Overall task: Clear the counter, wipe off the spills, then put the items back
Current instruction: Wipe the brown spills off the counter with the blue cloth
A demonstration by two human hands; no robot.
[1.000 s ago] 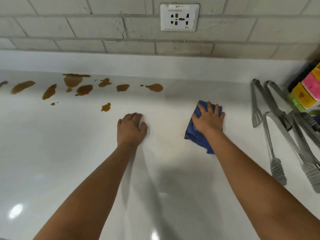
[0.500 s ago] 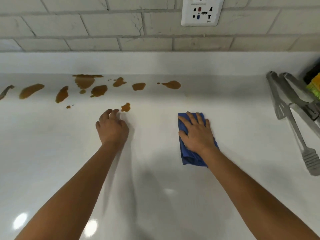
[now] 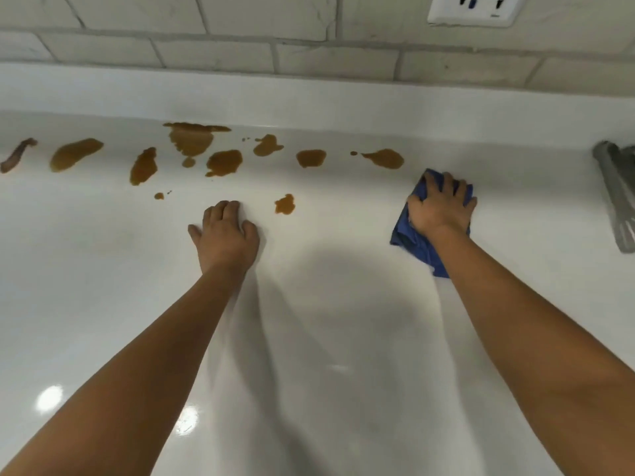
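Note:
A white counter (image 3: 326, 338) carries several brown spills (image 3: 192, 140) in a row along its back edge, with one small brown spot (image 3: 285, 204) nearer to me. My right hand (image 3: 441, 209) presses a folded blue cloth (image 3: 417, 245) flat on the counter, just right of and below the rightmost spill (image 3: 385, 158). My left hand (image 3: 225, 237) rests palm down on the bare counter, left of the small spot, holding nothing.
Metal tongs (image 3: 618, 190) lie at the right edge of the counter. A tiled wall with a white socket (image 3: 474, 10) rises behind a low white upstand (image 3: 309, 101).
My right hand has slid the blue cloth forward towards the back edge, close to the rightmost spill. My left hand stayed planted near the small spot. The camera view shifted left.

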